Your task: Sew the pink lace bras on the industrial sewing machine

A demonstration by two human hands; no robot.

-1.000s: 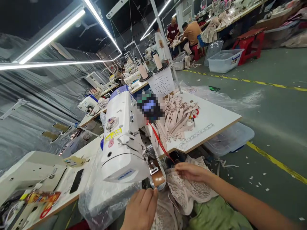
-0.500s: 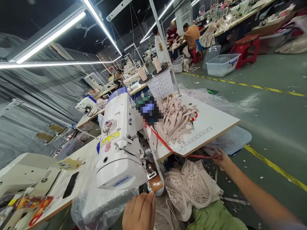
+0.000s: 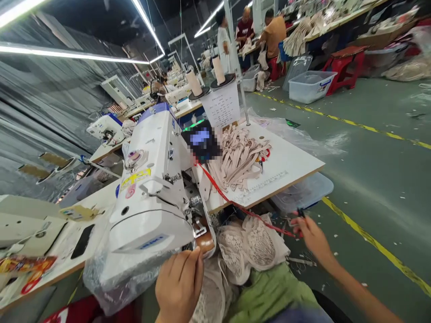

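Observation:
My left hand (image 3: 180,282) is closed, its fingertips at the front end of the white sewing machine (image 3: 148,202). What those fingers pinch, if anything, is hidden. Beige cloth emerges beside that hand, and a beige lace bra (image 3: 259,242) lies over my lap below the table edge. Out to the right, my right hand (image 3: 313,237) is closed around small dark thread snips (image 3: 301,213), partly covered by the fingers. A red ribbon (image 3: 232,201) runs from the machine across the table edge to that hand.
Beige straps (image 3: 235,157) lie heaped on the white table (image 3: 292,161), by red-handled scissors (image 3: 266,155) and a clear ruler (image 3: 266,186). A plastic bin (image 3: 303,190) stands below the right edge. Thread cones (image 3: 218,72) stand behind. Co-workers (image 3: 272,36) are at the far tables.
The view has shifted, moving the machine and table left in the picture. My right hand has the dark snips showing above its fingers now. My left hand stays closed by the machine.

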